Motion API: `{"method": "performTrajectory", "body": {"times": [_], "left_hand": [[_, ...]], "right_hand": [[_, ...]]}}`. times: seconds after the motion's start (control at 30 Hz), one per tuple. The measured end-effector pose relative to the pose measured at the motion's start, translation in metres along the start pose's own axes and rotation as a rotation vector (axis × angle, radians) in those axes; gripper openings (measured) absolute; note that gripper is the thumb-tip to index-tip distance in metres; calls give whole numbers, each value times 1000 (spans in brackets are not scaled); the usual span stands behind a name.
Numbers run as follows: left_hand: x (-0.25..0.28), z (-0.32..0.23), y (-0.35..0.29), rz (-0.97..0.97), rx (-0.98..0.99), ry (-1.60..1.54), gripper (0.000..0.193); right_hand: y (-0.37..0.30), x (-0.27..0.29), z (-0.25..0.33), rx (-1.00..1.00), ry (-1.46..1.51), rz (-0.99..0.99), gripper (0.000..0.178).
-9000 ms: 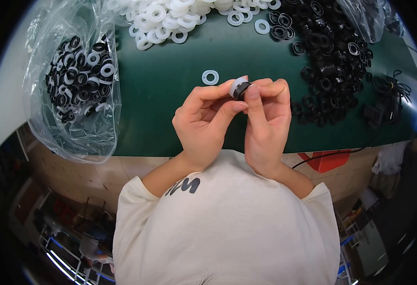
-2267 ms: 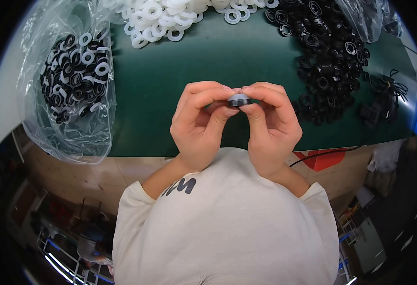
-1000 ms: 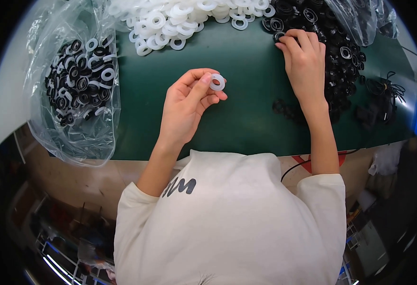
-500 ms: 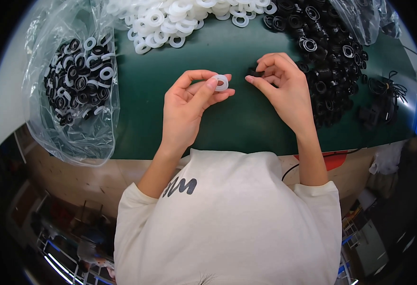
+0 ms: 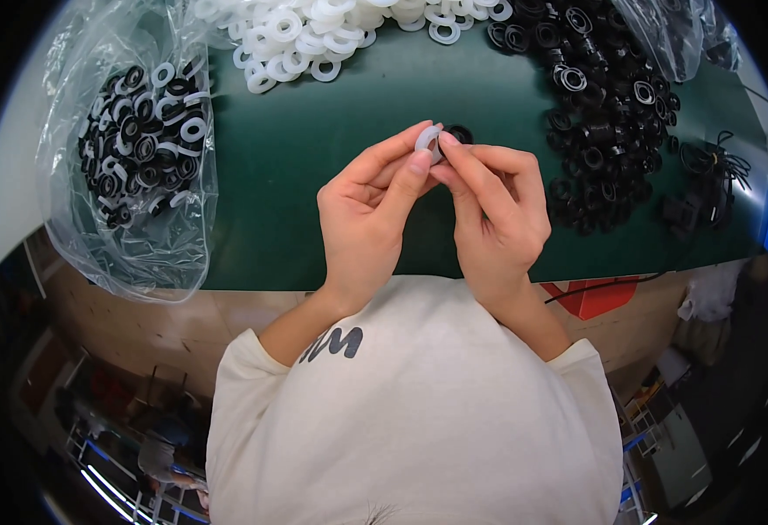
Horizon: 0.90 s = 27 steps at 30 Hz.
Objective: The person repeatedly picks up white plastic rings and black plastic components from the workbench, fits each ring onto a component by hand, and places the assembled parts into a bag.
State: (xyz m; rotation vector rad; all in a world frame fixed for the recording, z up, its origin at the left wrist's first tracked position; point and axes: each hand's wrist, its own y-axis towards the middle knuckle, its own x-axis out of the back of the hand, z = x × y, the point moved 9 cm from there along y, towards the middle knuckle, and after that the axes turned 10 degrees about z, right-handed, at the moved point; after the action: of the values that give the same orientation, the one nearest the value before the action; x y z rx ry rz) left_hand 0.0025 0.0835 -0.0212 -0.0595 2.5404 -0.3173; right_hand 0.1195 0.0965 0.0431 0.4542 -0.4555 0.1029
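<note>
In front of my body, both hands meet above the green table. My left hand [image 5: 362,219] pinches a white plastic ring [image 5: 425,138] between thumb and fingers and tilts it toward the right. My right hand [image 5: 499,214] is closed, its thumb and forefinger against the white ring's right side. A black ring [image 5: 460,133] shows just beyond the right fingertips, partly hidden by them. Whether the two rings touch cannot be made out.
A clear plastic bag [image 5: 174,258] at the left holds mixed black and white rings [image 5: 143,144]. Loose white rings [image 5: 301,39] are heaped at the back, black ring-shaped parts [image 5: 594,131] at the right. Beyond those lies a bundled black cable [image 5: 716,166] on the green table [image 5: 270,192].
My hands have come together: the left moved right with the white ring, the right moved left with the black ring. The right fingertips now touch the white ring.
</note>
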Motion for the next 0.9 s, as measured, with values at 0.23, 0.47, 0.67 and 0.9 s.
{"method": "performTrajectory", "body": {"times": [0.23,0.47,0.67,0.9], "left_hand": [[0,0,-1,76,13,23,26],[-4,4,-5,100,20,-24,25],[-4,1,-6,108,22,-8,24],[-5,-5,-6,146,-50,122,23]], "right_hand": [[-2,-2,-33,-348,414,99,19],[-7,-1,-40,-444,610,37,13],[-5,2,-35,-404,513,7,13],[1,7,-19,-241,266,43,16]]}}
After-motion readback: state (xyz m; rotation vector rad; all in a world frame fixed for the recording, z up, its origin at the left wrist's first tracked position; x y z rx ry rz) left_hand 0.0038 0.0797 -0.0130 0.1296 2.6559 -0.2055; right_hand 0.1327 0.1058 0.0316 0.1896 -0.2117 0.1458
